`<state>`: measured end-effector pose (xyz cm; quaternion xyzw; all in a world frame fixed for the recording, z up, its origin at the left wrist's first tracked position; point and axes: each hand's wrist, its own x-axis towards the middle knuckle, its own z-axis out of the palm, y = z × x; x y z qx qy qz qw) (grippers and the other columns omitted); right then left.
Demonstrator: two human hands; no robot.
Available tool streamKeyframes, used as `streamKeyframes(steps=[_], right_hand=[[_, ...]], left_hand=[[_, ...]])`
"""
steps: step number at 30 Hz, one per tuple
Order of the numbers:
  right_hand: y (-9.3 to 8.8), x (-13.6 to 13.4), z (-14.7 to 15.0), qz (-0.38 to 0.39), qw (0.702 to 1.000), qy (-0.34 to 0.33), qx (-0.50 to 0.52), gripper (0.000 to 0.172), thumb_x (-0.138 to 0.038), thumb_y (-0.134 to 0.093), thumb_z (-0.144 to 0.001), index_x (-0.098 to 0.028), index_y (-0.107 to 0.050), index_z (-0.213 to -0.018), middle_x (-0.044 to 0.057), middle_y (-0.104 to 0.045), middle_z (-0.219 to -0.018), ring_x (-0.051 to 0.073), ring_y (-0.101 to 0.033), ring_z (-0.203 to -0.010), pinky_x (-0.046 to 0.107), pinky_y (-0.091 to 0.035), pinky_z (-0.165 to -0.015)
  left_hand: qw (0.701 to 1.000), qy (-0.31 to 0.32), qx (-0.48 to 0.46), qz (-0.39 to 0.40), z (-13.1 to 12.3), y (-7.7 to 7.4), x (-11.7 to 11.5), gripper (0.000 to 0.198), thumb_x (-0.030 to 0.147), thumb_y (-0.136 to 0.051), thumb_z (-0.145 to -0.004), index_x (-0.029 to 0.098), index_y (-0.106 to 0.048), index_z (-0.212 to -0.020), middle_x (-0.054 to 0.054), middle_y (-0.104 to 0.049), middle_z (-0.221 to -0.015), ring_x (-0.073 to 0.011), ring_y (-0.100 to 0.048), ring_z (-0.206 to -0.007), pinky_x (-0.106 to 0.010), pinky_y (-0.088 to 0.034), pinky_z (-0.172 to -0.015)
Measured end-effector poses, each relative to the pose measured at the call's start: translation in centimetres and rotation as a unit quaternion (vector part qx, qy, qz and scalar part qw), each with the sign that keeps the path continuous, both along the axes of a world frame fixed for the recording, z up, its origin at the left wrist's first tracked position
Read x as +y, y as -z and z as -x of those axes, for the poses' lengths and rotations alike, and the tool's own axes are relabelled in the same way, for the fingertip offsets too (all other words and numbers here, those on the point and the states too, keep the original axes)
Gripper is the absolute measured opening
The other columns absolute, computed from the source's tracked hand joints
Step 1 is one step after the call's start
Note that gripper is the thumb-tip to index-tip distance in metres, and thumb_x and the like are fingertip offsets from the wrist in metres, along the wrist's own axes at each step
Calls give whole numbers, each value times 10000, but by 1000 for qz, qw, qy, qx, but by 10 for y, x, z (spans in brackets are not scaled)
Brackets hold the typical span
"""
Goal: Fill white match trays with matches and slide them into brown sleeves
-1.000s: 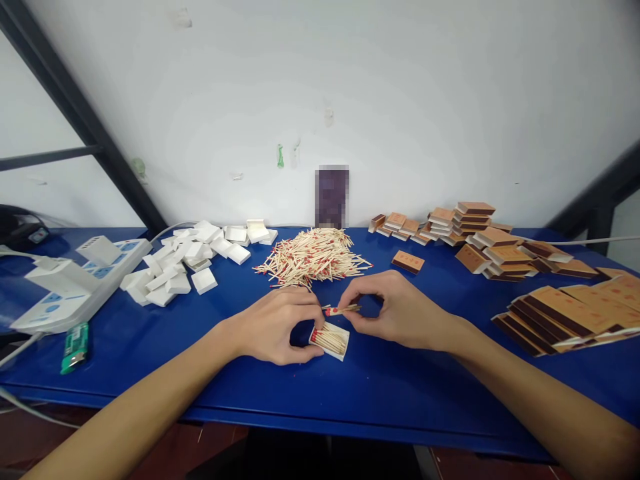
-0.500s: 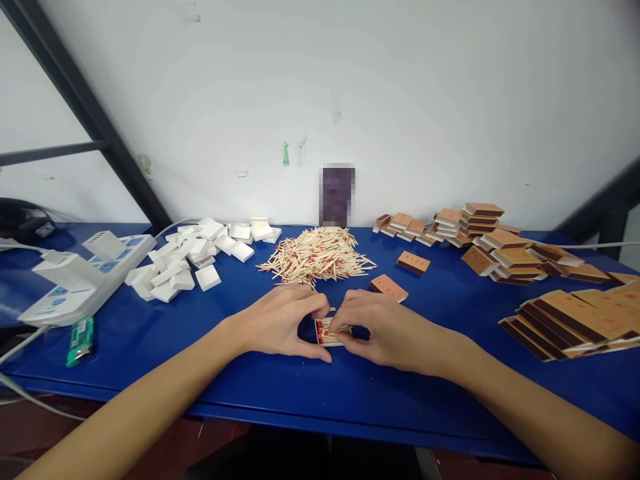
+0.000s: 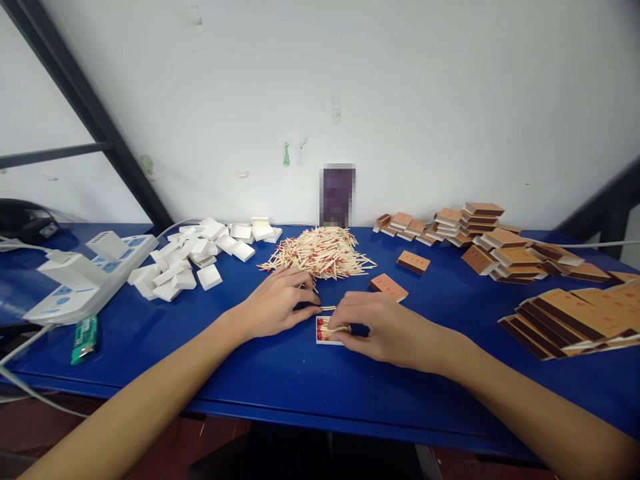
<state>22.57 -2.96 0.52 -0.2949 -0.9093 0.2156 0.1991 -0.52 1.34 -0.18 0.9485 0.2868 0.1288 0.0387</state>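
Note:
A small white inner tray (image 3: 323, 331) filled with red-tipped matches lies on the blue table (image 3: 280, 373) in front of me. My right hand (image 3: 383, 327) is closed on the tray's right side, with its fingertips pressed on the matches. My left hand (image 3: 277, 301) rests palm down just left of the tray. Its fingers are curled at the near edge of the loose match pile (image 3: 317, 252). What those fingers pinch is hidden. One single match (image 3: 328, 308) lies between my hands. An orange matchbox sleeve (image 3: 389, 287) sits just behind my right hand.
A heap of white empty trays (image 3: 190, 257) lies at the back left, beside a white power strip (image 3: 85, 273) and a green lighter (image 3: 83, 338). Orange sleeves (image 3: 480, 233) are stacked at the back right, and flat sleeves (image 3: 575, 317) are fanned at the far right. Another sleeve (image 3: 413, 262) lies alone.
My left hand has let go of the tray and moved back toward the match pile. My right hand came down with matches onto the tray and stays there.

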Motion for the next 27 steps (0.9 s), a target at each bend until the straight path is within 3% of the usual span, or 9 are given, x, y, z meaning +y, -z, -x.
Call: streamKeyframes(steps=[5,9,16,22,27], right_hand=[[-8,1,-4,-22,1000,20,10,110,-166,-562,-894,-196,-664,-864,17,-658,-828,141,-595,-777,263,-443,-701],[-15,2,-12,-54,996,47,-44,92,-149,-587,-835,-211,-646,-801,-10,-614,-772,121,-540,-658,282,-407,-680],[-9,3,-14,-51,995,36,-83,64,-239,-623,-833,-204,-626,-780,-6,-598,-773,127,-533,-662,299,-381,-679],[-6,3,-8,-41,995,37,-83,142,-173,-569,-858,-186,-596,-720,-5,-574,-736,113,-526,-645,263,-357,-594],[-5,3,-8,-32,997,35,-62,156,-179,-562,-875,-186,-596,-723,-7,-564,-732,114,-517,-649,255,-367,-588]], left_hand=[[1000,-9,0,19,-3,-5,-5,130,263,-572,-914,193,-679,-896,-32,-621,-912,-197,-548,-910,-344,-382,-835],[999,-20,8,44,-4,-9,-9,132,244,-534,-912,179,-635,-857,-32,-590,-874,-191,-540,-864,-322,-392,-794],[999,-28,27,11,-4,-4,-7,142,219,-458,-948,168,-576,-886,-49,-577,-925,-187,-530,-847,-316,-392,-773],[998,-30,36,30,-4,-9,-10,105,230,-513,-913,172,-569,-846,-30,-572,-890,-184,-526,-833,-318,-387,-772],[998,-26,56,17,-4,-8,-11,129,216,-454,-944,164,-558,-888,-49,-554,-920,-183,-521,-828,-323,-402,-783]])
